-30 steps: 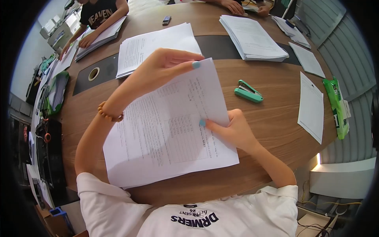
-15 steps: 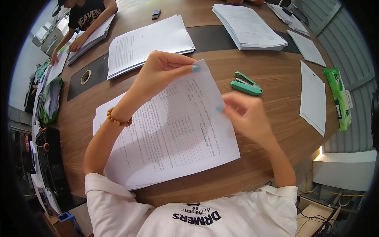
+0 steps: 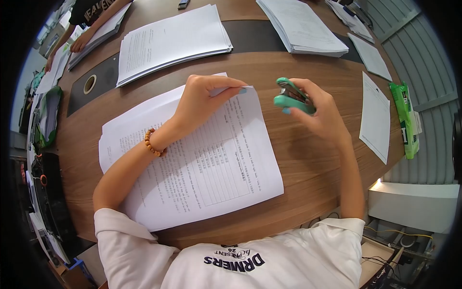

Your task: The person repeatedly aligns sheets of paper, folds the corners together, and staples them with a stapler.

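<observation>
Printed sheets lie at an angle on the wooden table in front of me, more sheets showing beneath the top one at the left. My left hand pinches their upper corner between thumb and fingers. To the right of that corner, my right hand is closed around a green stapler, whose jaws are apart and point left toward the pinched corner. A gap separates the stapler from the paper. A beaded bracelet circles my left wrist.
Thick paper stacks stand at the back left and back right. A single sheet and a green packet lie at the right. Another person's hand rests on papers at the far left.
My right hand has let go of the sheets, moved up and right, and taken hold of the green stapler, now lifted from the table. My left hand still pinches the corner.
</observation>
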